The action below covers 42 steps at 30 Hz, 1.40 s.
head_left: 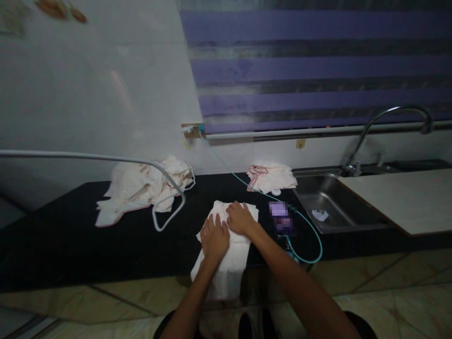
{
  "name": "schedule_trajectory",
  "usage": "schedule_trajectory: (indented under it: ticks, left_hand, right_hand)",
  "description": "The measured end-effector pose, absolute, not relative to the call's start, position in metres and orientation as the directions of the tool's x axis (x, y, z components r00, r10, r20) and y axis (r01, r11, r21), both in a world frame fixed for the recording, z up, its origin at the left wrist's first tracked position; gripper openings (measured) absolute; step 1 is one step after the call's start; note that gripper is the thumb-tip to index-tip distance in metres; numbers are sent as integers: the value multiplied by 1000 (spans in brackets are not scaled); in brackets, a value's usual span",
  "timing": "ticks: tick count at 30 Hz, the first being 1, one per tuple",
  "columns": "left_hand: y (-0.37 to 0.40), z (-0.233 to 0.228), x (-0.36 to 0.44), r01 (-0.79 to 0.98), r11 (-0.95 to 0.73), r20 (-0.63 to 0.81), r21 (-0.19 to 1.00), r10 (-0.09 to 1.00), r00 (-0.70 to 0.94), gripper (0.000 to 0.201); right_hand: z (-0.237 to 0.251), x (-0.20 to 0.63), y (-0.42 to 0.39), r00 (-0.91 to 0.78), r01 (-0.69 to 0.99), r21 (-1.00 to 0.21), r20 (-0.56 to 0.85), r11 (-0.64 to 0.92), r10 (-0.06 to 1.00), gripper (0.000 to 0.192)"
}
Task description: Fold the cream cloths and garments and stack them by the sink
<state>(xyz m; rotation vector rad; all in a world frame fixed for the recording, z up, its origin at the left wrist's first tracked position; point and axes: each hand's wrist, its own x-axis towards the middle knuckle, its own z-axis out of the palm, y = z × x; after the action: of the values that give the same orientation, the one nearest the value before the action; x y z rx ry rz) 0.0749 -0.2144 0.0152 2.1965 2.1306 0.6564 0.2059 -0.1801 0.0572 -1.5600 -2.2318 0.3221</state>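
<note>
A heap of cloths (141, 186) lies at the left of the dark table (70, 235). At centre, the left hand (214, 239) and right hand (240, 219) press flat, fingers spread, on a white cloth (229, 263) overhanging the table's edge. A phone (281, 218) and sink (335, 207) sit right.

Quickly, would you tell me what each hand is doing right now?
Left hand: open, pressed flat on the white cloth.
Right hand: open, flat on the same cloth, gripping nothing.
</note>
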Motion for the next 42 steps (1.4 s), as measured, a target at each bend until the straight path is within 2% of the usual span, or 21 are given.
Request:
schedule_trajectory:
  ticks: [3, 5, 10, 16, 22, 27, 32, 35, 39, 42]
  left_hand:
    - [-207, 16, 77, 956, -79, 234, 282, 972, 11, 62]
    - [-204, 16, 78, 960, -87, 225, 266, 974, 26, 63]
    - [-198, 24, 82, 963, -84, 190, 257, 981, 35, 60]
    - [-178, 39, 64, 967, -217, 169, 131, 966, 194, 57]
    - [-174, 16, 45, 935, -283, 323, 214, 924, 206, 55]
    - [-173, 16, 52, 914, -263, 322, 308, 933, 160, 54]
    - [-172, 18, 52, 901, -265, 333, 344, 931, 147, 53]
    - [-170, 13, 49, 891, -286, 356, 352, 921, 155, 53]
    - [-164, 7, 47, 864, -341, 398, 370, 899, 184, 55]
    - [-162, 5, 46, 838, -363, 440, 407, 882, 169, 58]
  right_hand:
    - [50, 181, -188, -53, 848, -502, 235, 168, 970, 39]
    - [42, 175, -189, 10, 837, -532, 247, 127, 969, 39]
    - [30, 189, -176, -76, 841, -493, 297, 221, 952, 38]
    - [27, 206, -154, -172, 876, -400, 264, 270, 949, 39]
    - [20, 207, -153, -195, 883, -349, 336, 314, 921, 37]
    - [19, 204, -158, -180, 884, -349, 362, 312, 915, 38]
    - [20, 205, -162, -186, 859, -384, 382, 339, 905, 39]
    - [18, 207, -163, -165, 818, -420, 483, 393, 860, 45]
    - [12, 208, -165, -123, 772, -416, 644, 480, 755, 34]
    - [11, 207, -166, -35, 824, -407, 656, 393, 754, 32]
